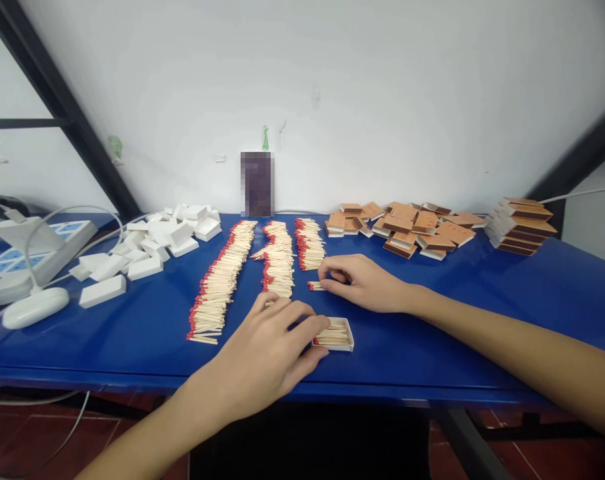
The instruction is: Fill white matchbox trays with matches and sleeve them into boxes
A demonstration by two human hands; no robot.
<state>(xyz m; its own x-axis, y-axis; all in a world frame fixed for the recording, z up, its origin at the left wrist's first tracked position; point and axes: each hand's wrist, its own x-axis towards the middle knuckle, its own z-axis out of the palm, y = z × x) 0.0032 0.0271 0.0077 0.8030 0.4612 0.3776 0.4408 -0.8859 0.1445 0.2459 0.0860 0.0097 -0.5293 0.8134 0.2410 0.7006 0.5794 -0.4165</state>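
A white matchbox tray [351, 333] lies near the table's front edge with red-headed matches [336, 335] inside. At its left end my left hand [277, 340] has thumb and index finger closed around the tray, while its other fingers reach over the near end of the middle row of matches [281, 267]. Behind the tray, my right hand [365, 283] is curled with fingertips pinched on a few matches [315, 286], whose red heads point left. The right row of matches [310, 243] is just beyond it. A longer row of matches [222, 280] lies at the left.
White empty trays [152, 243] are heaped at the back left. Brown matchbox sleeves [407, 227] lie piled at the back right, beside stacked matchboxes [519, 227]. A power strip [77, 233] with cables and a white device [36, 308] occupy the left of the blue table [147, 340].
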